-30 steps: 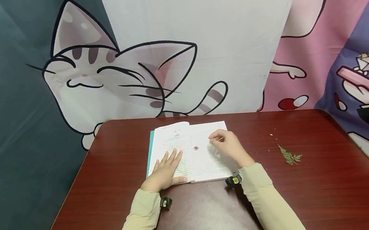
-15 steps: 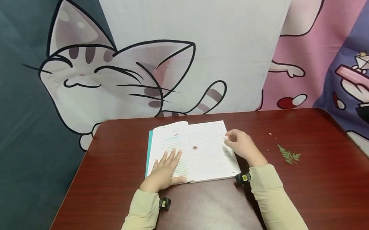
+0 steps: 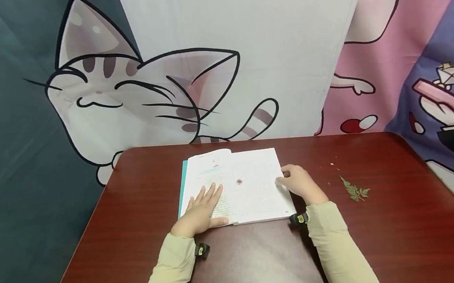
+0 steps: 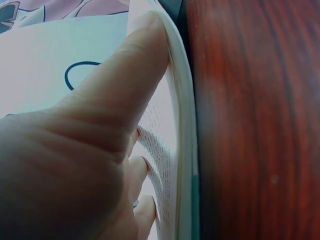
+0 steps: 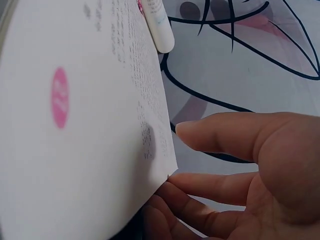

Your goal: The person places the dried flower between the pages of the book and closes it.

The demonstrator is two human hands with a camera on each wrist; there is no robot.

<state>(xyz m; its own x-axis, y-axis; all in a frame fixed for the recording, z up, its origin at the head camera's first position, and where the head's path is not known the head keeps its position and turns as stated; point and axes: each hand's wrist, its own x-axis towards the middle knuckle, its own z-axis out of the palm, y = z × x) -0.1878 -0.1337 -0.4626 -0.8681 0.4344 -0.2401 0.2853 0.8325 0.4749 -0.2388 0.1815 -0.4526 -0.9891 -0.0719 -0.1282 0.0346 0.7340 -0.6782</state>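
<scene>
An open book with a teal cover lies on the dark red-brown table. My left hand presses flat on its left page, fingers spread and thumb along the bottom edge; the left wrist view shows the thumb close up. On the right page, near the spine, is a small round reddish-brown thing. My right hand is at the right edge of the book. In the right wrist view its fingers touch the page edge by the corner, with the thumb held apart from them.
A green fern-like leaf lies on the table to the right of the book. Small pale scraps lie near it. Behind the table hangs a cloth backdrop with cartoon animals.
My right hand has moved right, from over the right page to its outer edge, and its fingertips have shifted there. My left hand has stayed on the left page.
</scene>
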